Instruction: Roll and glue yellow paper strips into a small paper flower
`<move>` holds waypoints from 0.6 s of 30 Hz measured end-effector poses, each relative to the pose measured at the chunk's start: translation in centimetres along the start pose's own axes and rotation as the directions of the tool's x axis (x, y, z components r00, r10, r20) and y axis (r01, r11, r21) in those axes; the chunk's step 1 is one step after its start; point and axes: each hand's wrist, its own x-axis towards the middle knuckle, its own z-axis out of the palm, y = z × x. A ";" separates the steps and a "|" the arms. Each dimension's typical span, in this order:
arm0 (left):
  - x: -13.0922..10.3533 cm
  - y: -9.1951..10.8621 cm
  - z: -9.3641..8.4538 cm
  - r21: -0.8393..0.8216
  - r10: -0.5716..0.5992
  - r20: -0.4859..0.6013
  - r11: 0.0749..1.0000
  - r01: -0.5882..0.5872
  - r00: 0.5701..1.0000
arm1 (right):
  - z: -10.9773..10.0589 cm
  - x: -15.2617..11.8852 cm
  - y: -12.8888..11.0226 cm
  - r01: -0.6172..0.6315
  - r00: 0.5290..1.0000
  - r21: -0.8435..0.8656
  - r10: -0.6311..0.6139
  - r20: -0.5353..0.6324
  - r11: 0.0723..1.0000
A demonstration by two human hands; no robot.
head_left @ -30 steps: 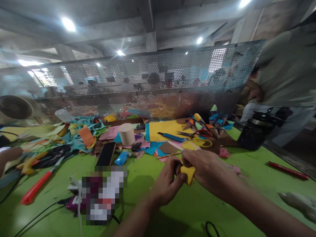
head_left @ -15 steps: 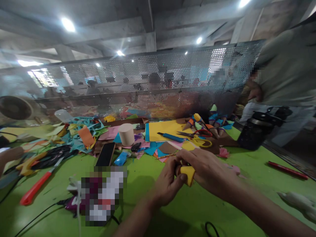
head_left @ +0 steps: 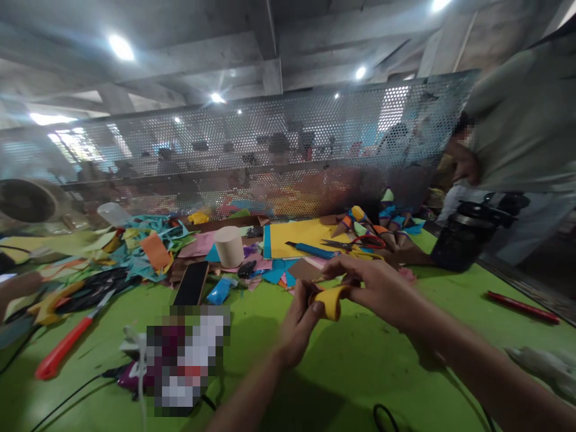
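A curled yellow paper piece is held between my two hands above the green table. My left hand pinches its left end, thumb in front. My right hand has the paper's right end between thumb and fingers. Behind the hands lie a blue cutter, red-handled scissors and yellow sheets. Paper scraps are spread beside them. Part of what the left fingers hold is hidden.
Left of centre are a white cup, a phone, a glue gun with cables and a red-handled knife. A black bottle and a red pen are at right. A person stands beyond the bottle.
My right hand has shifted up and slightly away from my left. The yellow piece now shows as a wider curl between them, and my left hand has moved slightly left.
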 end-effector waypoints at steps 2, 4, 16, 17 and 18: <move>0.1 -0.1 0.0 -0.020 0.005 -0.028 1.000 -0.005 1.000 | 0.0 -0.3 0.4 -0.038 0.995 0.052 0.042 -0.091 0.998; 0.2 0.0 0.0 -0.029 0.010 -0.046 1.000 -0.012 0.999 | 0.4 -0.9 0.4 -0.075 0.982 0.124 0.094 -0.161 0.989; -0.3 0.5 -0.2 0.225 0.118 0.052 0.966 -0.127 0.992 | 2.5 -2.7 -1.5 0.088 0.968 0.092 -0.063 -0.243 0.992; -0.2 0.6 -0.2 0.239 0.119 0.065 0.962 -0.131 0.991 | 2.7 -2.7 -1.4 0.114 0.966 0.070 -0.094 -0.240 0.991; -0.2 0.7 -0.2 0.245 0.116 0.071 0.961 -0.130 0.991 | 2.9 -2.7 -1.3 0.136 0.965 0.054 -0.120 -0.234 0.989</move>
